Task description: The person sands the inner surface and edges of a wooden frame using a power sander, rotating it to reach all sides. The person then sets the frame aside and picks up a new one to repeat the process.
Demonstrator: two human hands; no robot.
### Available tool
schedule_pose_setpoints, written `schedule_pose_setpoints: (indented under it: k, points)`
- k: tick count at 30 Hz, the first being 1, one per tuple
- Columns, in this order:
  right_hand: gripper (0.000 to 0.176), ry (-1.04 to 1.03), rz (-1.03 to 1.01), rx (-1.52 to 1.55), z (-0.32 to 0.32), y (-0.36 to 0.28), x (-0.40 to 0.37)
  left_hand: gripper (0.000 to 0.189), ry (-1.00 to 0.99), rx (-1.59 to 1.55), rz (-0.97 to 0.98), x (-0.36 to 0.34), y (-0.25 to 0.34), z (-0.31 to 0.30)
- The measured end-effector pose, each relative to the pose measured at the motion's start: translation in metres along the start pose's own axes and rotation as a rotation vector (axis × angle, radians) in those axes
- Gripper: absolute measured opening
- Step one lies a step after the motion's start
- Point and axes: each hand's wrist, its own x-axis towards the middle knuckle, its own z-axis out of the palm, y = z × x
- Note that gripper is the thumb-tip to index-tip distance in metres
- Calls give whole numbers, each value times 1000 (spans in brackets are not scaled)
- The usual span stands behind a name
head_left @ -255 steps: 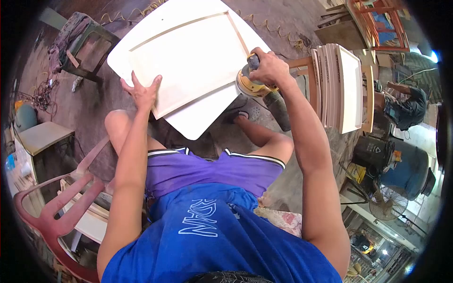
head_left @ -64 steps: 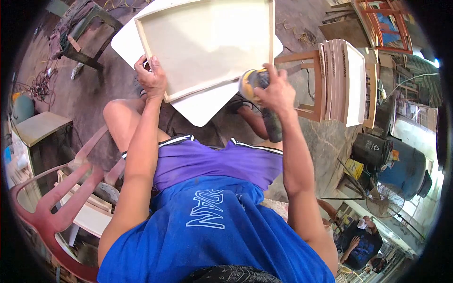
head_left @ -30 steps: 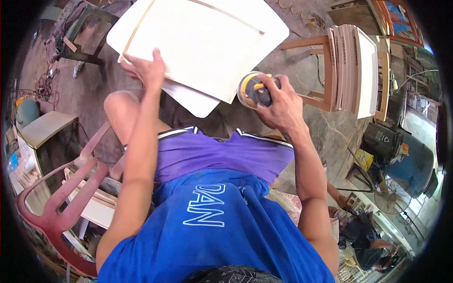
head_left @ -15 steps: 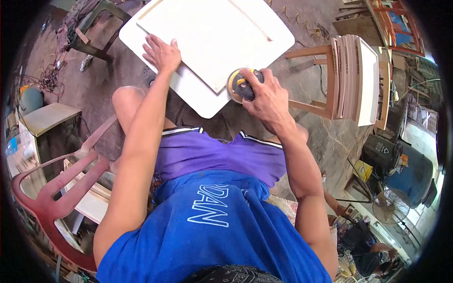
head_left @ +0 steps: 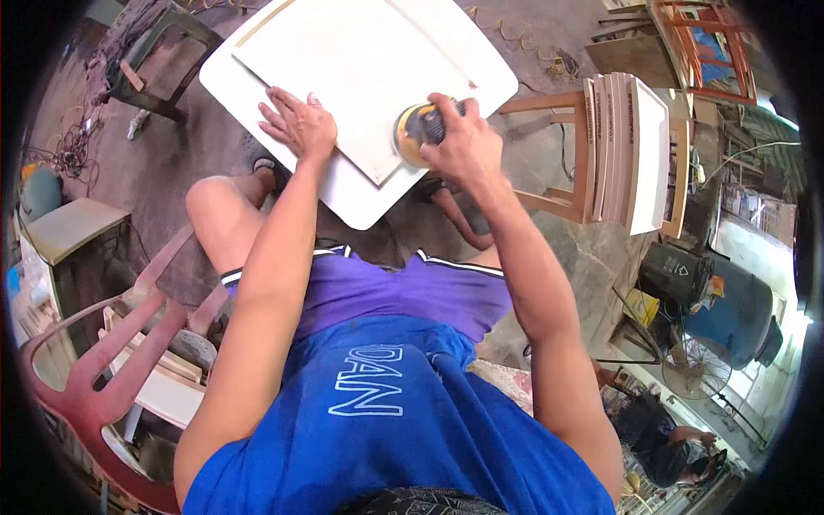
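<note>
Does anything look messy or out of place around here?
Yes: the cords on the floor, far left, lie in a loose tangle rather than neatly coiled. I see no spill; the pale panel rests on the white table.

Pale rimmed panel (head_left: 356,81) atop a white tabletop (head_left: 354,209)

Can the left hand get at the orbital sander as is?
Probably yes: only the wooden tray lies between the left hand and the orbital sander, though the right hand grips the sander.
</note>
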Motion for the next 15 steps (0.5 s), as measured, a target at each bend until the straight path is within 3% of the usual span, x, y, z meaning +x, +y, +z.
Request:
schedule_pose_setpoints:
  k: [3, 8, 15]
  points:
    - [77, -32, 138, -45, -14, 31, 29, 85, 17, 15, 34, 0, -6, 6]
    - [77, 81, 176, -73, -24, 98, 84, 85, -3, 32, 26, -1, -3, -2]
    - [78, 83, 112, -81, -25, 89, 88, 86, -13, 25, 15, 0, -3, -3]
